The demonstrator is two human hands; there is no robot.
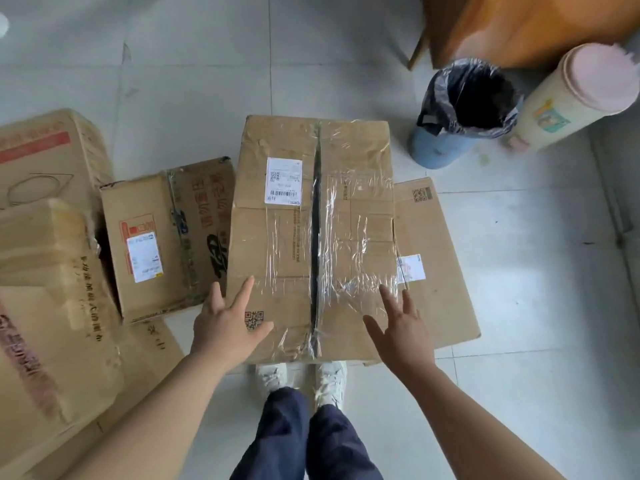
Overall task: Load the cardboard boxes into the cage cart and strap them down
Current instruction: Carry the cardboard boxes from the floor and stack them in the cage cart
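Observation:
A large taped cardboard box (294, 216) stands on the tiled floor right in front of my feet, with a white shipping label on its top and a dark seam down the middle. My left hand (225, 327) hovers with spread fingers over the box's near left corner. My right hand (401, 330) is spread over the near right part of the top. Neither hand holds anything. A flat cardboard sheet (436, 271) lies under the box's right side. A smaller labelled box (156, 237) sits to the left. No cage cart is in view.
Several more cardboard boxes (45, 271) are piled at the left edge. A blue bin with a black liner (464, 112) and a beige cylinder with a pink lid (575, 95) stand at the back right, by an orange wooden piece of furniture (519, 26).

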